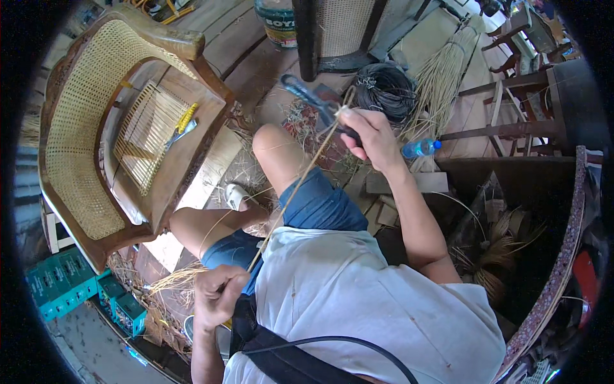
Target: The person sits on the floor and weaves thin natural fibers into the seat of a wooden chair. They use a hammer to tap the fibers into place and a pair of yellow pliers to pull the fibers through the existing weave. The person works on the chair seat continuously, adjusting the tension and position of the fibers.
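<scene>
My left hand [220, 294] is closed round the lower end of a long, thin cane strand [299, 184], low beside my hip. The strand runs taut up across my lap to my right hand [371, 137]. That hand is closed on a dark hand tool [310, 96] with a blue end pointing up and left; blur and my fingers hide its exact kind. At the tool's middle the strand passes by my thumb, and its tip sticks out just beyond.
A wooden armchair [208, 70] with woven cane back stands at left, a yellow-handled tool [185, 118] on its seat. Farther off lie a black coil [385, 93], a cane bundle [441, 67] and a water bottle [419, 148]. Teal crates [61, 285] sit lower left.
</scene>
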